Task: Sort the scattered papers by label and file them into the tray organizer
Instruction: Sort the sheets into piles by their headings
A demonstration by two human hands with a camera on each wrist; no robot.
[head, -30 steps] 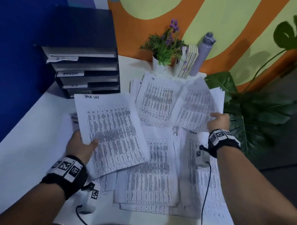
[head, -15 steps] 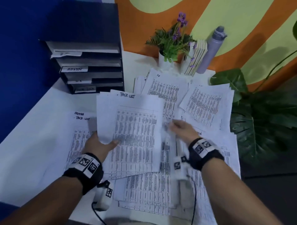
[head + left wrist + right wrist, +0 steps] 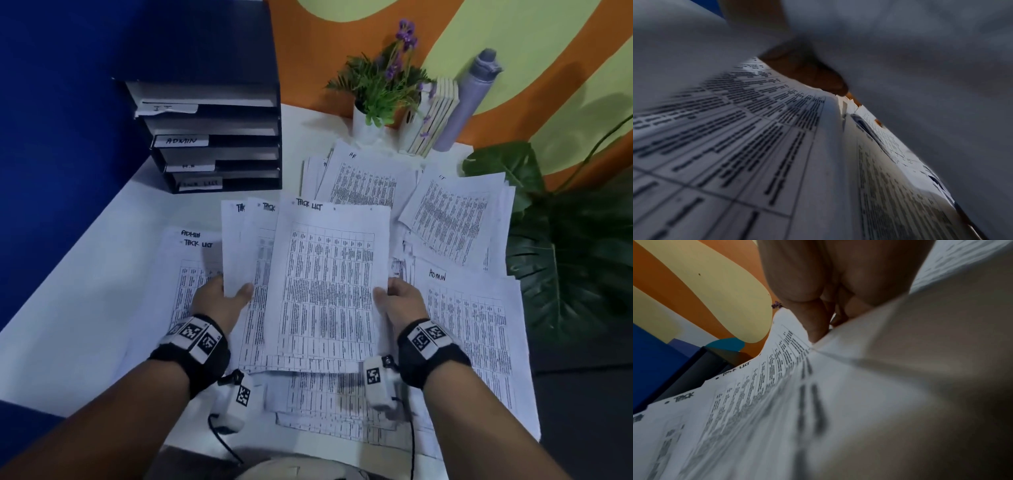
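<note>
A fanned stack of sheets marked "TACK LIST" [image 3: 325, 274] is held up over the table in the head view. My left hand [image 3: 226, 298] pinches its left edge, thumb on top; my right hand [image 3: 394, 298] grips the right edge. In the right wrist view my thumb [image 3: 813, 321] presses on the top sheet [image 3: 756, 394]. The left wrist view shows one finger [image 3: 807, 71] under the sheets. A black tray organizer [image 3: 212, 137] with labels IT, ADMIN and two more stands at the back left. Loose papers marked ADMIN [image 3: 479, 325], IT [image 3: 452, 219] and HR [image 3: 366, 178] lie on the white table [image 3: 85, 291].
A small potted plant [image 3: 380, 89], a few books [image 3: 435, 116] and a grey bottle [image 3: 469, 99] stand at the table's back edge. A large-leafed plant [image 3: 575, 246] is off the right side. A blue wall is on the left.
My right hand let go of a sheet at the right, came across and now grips the right edge of the stack. The stack moved toward the centre and fanned out.
</note>
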